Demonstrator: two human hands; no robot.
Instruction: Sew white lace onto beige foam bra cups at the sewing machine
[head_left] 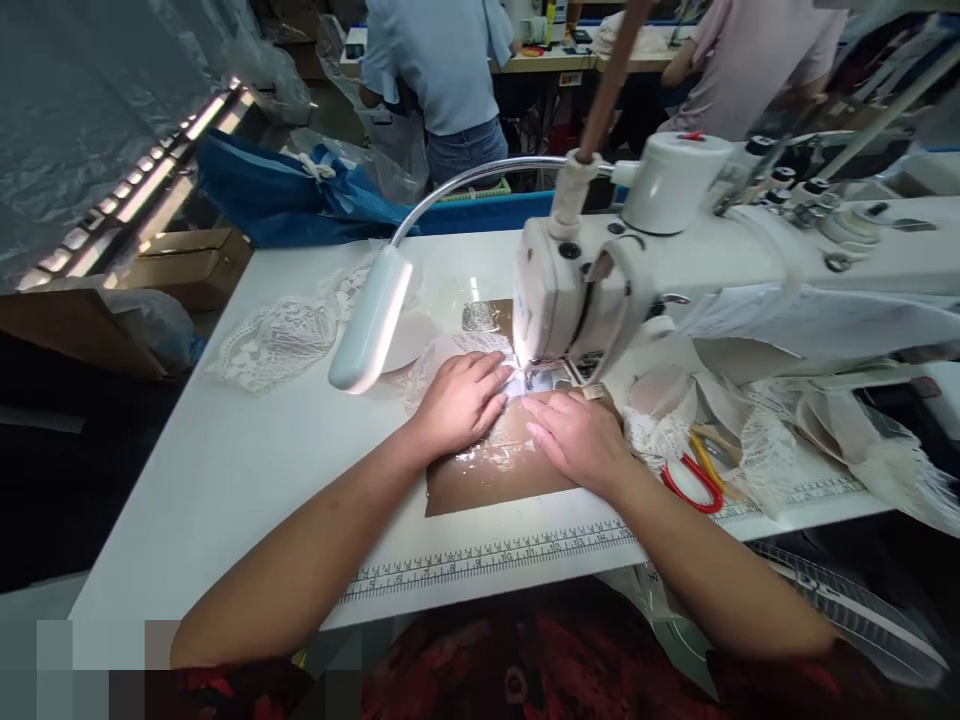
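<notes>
My left hand [461, 400] lies flat with its fingers stretched out on a piece of white lace fabric [472, 348], just left of the needle area of a white sewing machine [546, 290]. From the other side, my right hand [576, 438] rests palm down, fingertips close to the presser foot [529, 378]. Beneath both hands is a shiny brown sheet [502, 470] on the white table [315, 470]. Small white fabric shows under the foot, brightly lit; its edges are hard to make out. My fingers partly cover the cloth.
A lamp [371, 322] on a bent metal neck hangs left of the needle. Lace pieces [281, 340] lie at the table's left. Right of my hand are cup-shaped lace pieces [667, 400] and red-handled scissors [694, 490]. A ruler strip [487, 562] runs along the front edge. Two people work behind.
</notes>
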